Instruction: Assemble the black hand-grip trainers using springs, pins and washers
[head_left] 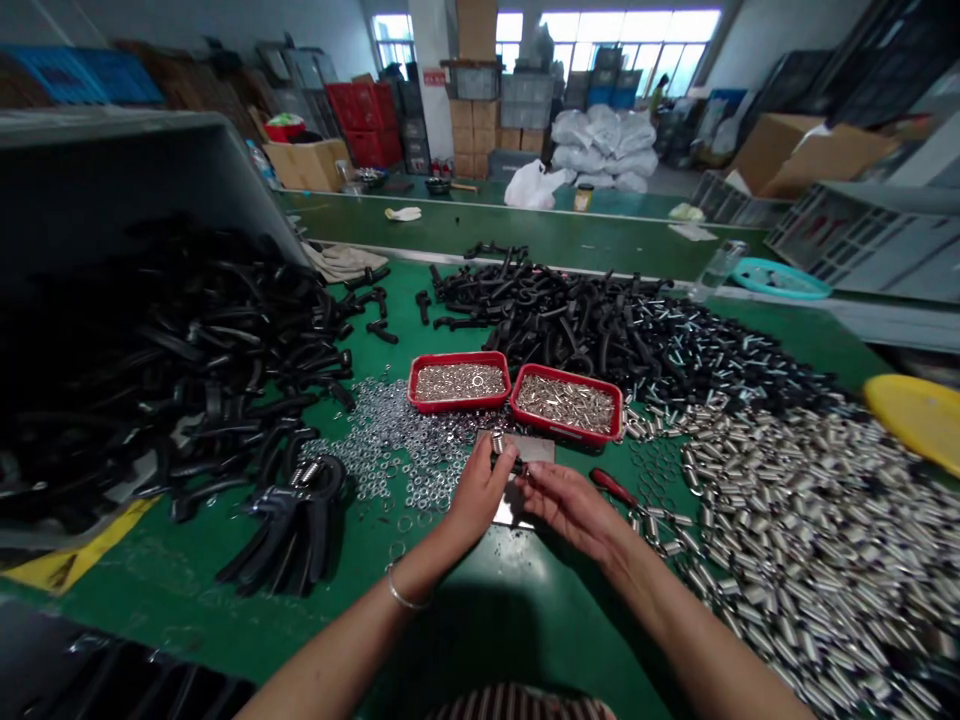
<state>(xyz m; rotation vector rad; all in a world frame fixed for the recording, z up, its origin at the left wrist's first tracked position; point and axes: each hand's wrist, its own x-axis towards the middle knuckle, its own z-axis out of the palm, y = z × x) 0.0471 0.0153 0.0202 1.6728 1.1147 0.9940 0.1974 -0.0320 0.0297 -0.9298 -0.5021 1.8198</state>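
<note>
Though tiny, pin (498, 442) in left grip (480, 492)

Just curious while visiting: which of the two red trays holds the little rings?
The left red tray: it holds small flat rings, while the right red tray holds longer metal cylinders.

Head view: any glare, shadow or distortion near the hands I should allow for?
Head view: the windows are blown out; the black handles on the left sink into shadow; the metal sleeves on the right glint; the wide lens bends the table edges; left hand and right hand are evenly lit, the small part at their fingertips slightly soft.
</note>
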